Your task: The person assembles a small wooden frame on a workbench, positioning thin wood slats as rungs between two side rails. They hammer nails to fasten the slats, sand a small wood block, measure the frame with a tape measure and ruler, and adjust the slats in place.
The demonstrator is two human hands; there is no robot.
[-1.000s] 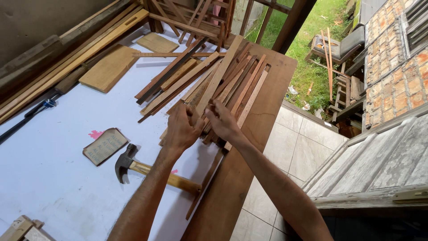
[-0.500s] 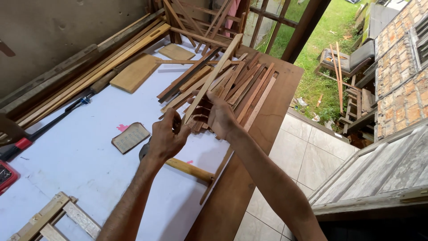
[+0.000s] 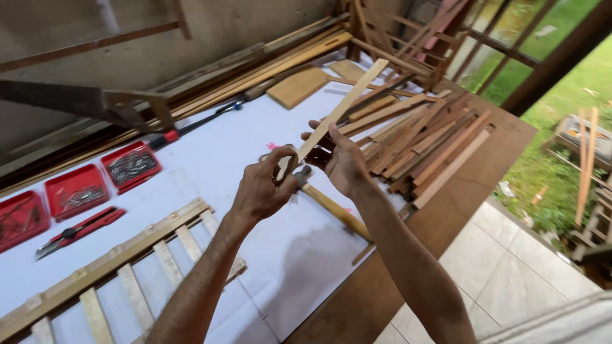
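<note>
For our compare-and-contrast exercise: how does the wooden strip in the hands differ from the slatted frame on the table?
The strip is a single piece held tilted in the air; the frame is many slats joined, lying flat. Both hands grip the strip; nothing touches the frame. Both are pale wood.

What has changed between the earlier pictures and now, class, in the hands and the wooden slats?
Both hands, the left hand and right hand, have lifted one long pale wooden slat off the pile of reddish-brown slats and hold it raised, tilted up and away. The wooden-handled hammer stayed on the white table sheet, and the pile stayed put.
</note>
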